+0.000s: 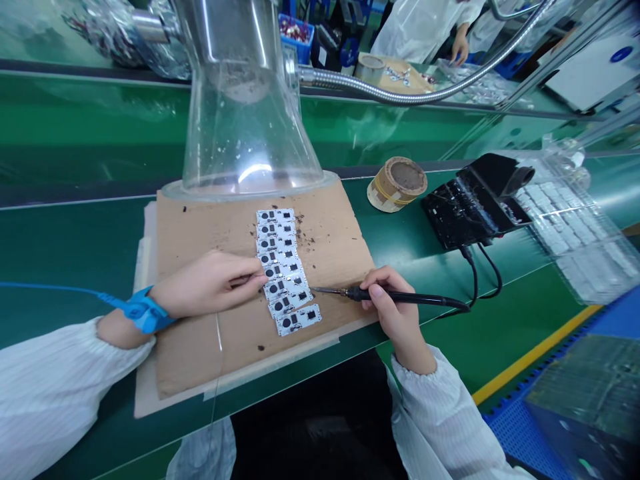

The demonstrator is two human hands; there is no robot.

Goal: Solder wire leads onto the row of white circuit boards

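Observation:
A column of several small white circuit boards [284, 260], with black parts on them, lies on a brown cardboard sheet [200, 360]; the nearest board sits slightly apart. My right hand [395, 310] grips a black soldering iron [385, 295], its metal tip at the right edge of the lower boards. At the column's left side, my left hand [215, 283] is closed, thumb and forefinger pinched at the boards' edge; what they hold is hidden. A blue wrist strap [149, 311] with a blue cord circles my left wrist. Below that hand hangs a thin, shiny strand [219, 333].
Over the sheet's far edge stands a clear fume hood [250, 147]. Right of it are a tape roll [397, 185], a black soldering-iron stand [475, 200] and a clear plastic tray [575, 227] of white pieces. Across the bench, a person's hand [460, 47] is near other parts.

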